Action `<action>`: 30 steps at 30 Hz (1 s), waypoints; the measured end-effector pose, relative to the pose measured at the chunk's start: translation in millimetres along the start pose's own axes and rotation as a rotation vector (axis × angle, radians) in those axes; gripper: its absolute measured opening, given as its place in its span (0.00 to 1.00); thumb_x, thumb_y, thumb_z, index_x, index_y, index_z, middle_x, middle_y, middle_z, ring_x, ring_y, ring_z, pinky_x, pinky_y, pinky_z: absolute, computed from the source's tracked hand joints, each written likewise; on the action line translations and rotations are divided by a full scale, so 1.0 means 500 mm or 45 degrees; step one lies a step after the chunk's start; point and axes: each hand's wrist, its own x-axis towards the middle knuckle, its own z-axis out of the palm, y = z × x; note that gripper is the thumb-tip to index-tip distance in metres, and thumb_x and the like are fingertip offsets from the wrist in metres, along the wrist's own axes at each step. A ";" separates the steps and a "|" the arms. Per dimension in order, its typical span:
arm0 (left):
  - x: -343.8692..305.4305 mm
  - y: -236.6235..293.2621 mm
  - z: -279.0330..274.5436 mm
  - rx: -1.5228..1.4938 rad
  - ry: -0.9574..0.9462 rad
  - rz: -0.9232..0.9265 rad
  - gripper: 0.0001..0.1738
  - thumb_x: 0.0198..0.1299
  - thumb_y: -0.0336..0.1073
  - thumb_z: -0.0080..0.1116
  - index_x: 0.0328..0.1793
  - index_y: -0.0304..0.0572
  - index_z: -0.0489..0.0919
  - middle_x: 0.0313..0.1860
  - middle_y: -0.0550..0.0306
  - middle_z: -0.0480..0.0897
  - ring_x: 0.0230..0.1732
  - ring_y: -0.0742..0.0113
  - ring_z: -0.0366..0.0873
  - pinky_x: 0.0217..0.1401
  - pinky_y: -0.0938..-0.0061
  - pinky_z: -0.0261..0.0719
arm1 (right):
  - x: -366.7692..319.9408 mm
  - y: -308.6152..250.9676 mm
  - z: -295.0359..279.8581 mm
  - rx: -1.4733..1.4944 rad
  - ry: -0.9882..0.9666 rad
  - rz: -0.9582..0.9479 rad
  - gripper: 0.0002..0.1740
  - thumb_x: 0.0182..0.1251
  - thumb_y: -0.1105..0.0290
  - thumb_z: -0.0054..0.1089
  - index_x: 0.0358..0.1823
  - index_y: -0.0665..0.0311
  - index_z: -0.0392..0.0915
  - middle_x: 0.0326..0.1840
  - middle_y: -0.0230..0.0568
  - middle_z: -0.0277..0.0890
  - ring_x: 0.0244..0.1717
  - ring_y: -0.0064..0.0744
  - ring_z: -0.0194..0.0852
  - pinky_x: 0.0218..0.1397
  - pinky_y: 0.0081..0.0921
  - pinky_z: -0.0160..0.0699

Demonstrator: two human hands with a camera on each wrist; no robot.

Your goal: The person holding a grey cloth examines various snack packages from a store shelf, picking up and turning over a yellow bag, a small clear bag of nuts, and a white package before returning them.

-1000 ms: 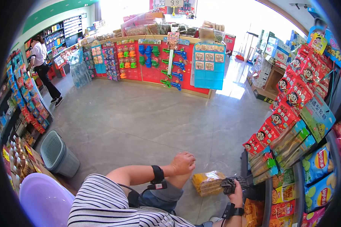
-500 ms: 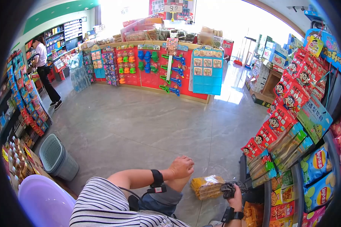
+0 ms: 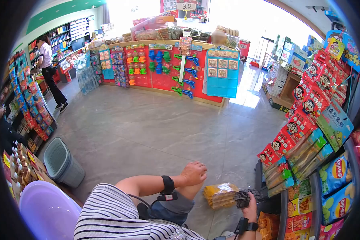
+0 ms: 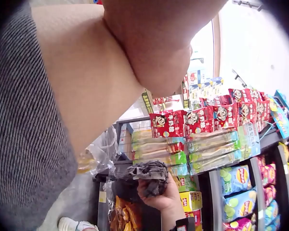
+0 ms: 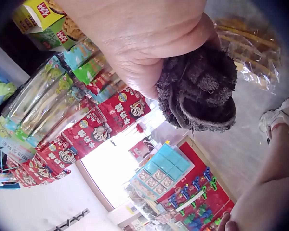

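My right hand [image 3: 250, 208] grips a bunched dark grey cloth [image 3: 244, 197], held low at the right beside the snack shelf. In the right wrist view the cloth [image 5: 202, 89] shows a fuzzy, towel-like texture and folded edges. My left hand [image 3: 194, 174] rests on my bent knee with its fingers relaxed, holding nothing; in the left wrist view that hand [image 4: 164, 38] fills the top. Just left of the cloth, a clear plastic pack of yellow-orange food [image 3: 220, 195] lies on the floor.
Red candy bags [image 3: 293, 127] hang on the right, above chip bags [image 3: 342, 173]. Grey baskets [image 3: 62, 162] and a purple basin [image 3: 48, 212] stand at left. A red counter [image 3: 148, 76] with toys spans the back. A person [image 3: 48, 72] stands at far left.
The head view has shifted slightly. A dark-clothed figure now shows at the left edge. My right hand keeps hold of the cloth, and my left hand stays on the knee.
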 end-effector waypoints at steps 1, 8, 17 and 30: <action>0.000 0.000 0.000 0.002 -0.002 0.001 0.11 0.48 0.41 0.51 0.34 0.46 0.78 0.39 0.61 0.78 0.47 0.62 0.72 0.50 0.67 0.68 | -0.003 -0.002 0.001 0.004 -0.017 -0.007 0.08 0.56 0.64 0.53 0.32 0.61 0.74 0.31 0.38 0.77 0.30 0.34 0.76 0.35 0.31 0.78; 0.002 -0.002 -0.001 -0.033 -0.005 0.009 0.11 0.49 0.41 0.51 0.35 0.45 0.78 0.40 0.59 0.78 0.47 0.61 0.72 0.51 0.67 0.67 | -0.028 -0.009 0.017 0.007 0.029 -0.049 0.08 0.56 0.64 0.54 0.31 0.60 0.74 0.31 0.36 0.77 0.31 0.34 0.76 0.34 0.30 0.77; 0.012 0.014 0.002 -0.005 -0.076 -0.052 0.11 0.47 0.39 0.51 0.31 0.42 0.78 0.34 0.55 0.78 0.44 0.59 0.72 0.48 0.65 0.69 | -0.043 -0.006 -0.010 0.065 0.005 -0.196 0.10 0.58 0.61 0.52 0.31 0.59 0.75 0.30 0.33 0.77 0.29 0.30 0.76 0.33 0.26 0.77; 0.008 -0.011 -0.016 0.093 -0.038 -0.074 0.11 0.43 0.39 0.50 0.24 0.40 0.77 0.29 0.50 0.77 0.39 0.55 0.73 0.43 0.64 0.70 | -0.126 0.021 -0.003 -0.061 -0.269 -0.123 0.10 0.56 0.65 0.51 0.36 0.62 0.72 0.32 0.36 0.70 0.31 0.30 0.70 0.36 0.26 0.72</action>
